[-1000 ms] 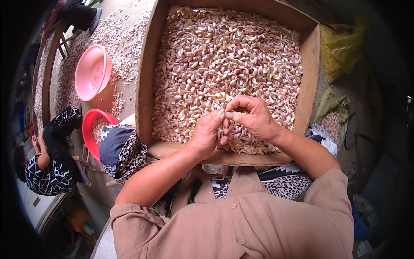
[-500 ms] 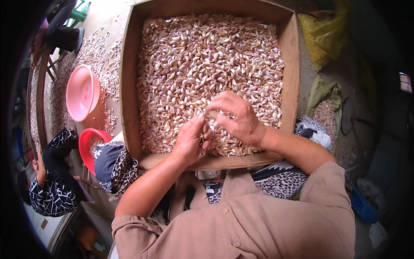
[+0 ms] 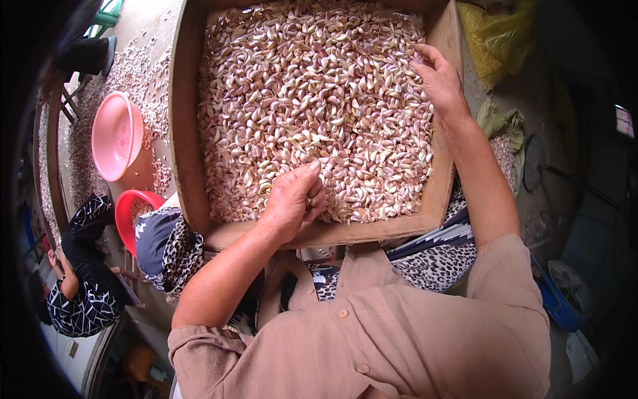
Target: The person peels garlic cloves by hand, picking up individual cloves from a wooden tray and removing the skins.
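Observation:
Garlic cloves (image 3: 312, 100), whitish with pink-purple skins, lie in a thick layer in a square wooden tray (image 3: 185, 126). Low over the near part of the cloves, my left hand (image 3: 292, 199) is closed, thumb against curled fingers; what it holds is hidden. My right hand (image 3: 438, 83) reaches over the tray's right side, its bent fingers and thumb apart just above the cloves there. I see nothing between them.
Left of the tray stand a pink basin (image 3: 109, 136) and a red basin (image 3: 125, 216) with cloves inside. Many cloves are scattered on the floor. Another person (image 3: 83, 286) sits at far left. A yellow sack (image 3: 502, 40) and a blue container (image 3: 558, 302) stand on the right.
My right hand has moved from beside my left hand to the tray's right side, farther away. My left hand stays closed near the tray's front. The whole view has shifted slightly.

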